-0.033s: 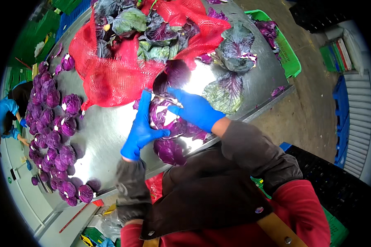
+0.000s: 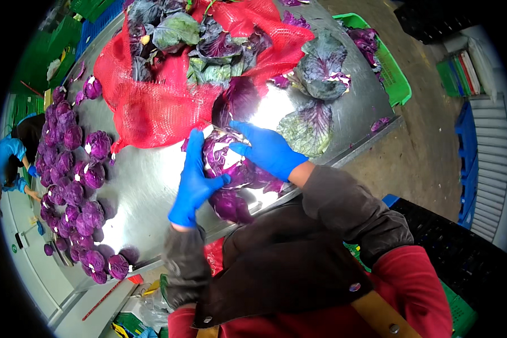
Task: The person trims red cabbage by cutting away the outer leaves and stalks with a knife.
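At the near edge of the steel table, a red cabbage with pale cut patches lies between my gloved hands. My left hand grips its left side, fingers along the far side and thumb toward me. On the far right of the head, my right hand is closed on a knife; its thin blade shows at the cabbage's top, the handle hidden in my palm. Loose purple leaves lie right below the cabbage. A large dark purple leaf lies just beyond it.
Trimmed red cabbages crowd the left of the steel table. A red mesh bag with leafy cabbages lies at the back. Outer leaves lie right; a green crate stands beyond the edge. Another person works far left.
My left hand has shifted slightly toward me along the cabbage. The knife blade shows less than before, and my right hand is nearly where it was.
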The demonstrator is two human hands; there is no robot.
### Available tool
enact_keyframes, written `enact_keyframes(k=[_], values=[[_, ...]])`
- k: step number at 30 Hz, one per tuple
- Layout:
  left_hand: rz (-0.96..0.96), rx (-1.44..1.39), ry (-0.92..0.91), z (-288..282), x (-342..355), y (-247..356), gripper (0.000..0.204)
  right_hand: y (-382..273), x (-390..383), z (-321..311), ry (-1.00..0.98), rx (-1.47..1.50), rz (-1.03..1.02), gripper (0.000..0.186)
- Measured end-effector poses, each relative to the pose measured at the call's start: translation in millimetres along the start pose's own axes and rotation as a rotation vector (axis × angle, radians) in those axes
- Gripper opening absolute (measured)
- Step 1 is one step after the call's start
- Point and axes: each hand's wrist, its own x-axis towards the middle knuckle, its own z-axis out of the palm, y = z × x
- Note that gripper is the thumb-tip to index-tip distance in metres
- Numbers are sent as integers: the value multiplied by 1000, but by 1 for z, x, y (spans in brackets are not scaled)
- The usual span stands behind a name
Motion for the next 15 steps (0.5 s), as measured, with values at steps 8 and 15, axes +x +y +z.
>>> enact_keyframes(k=[8, 15], values=[[-27, 588, 506, 49, -2, 17, 124, -16, -13, 5, -32, 93, 97, 64], [-40, 667, 596, 67, -1, 14, 110, 1, 20, 13, -237, 100, 278, 58]])
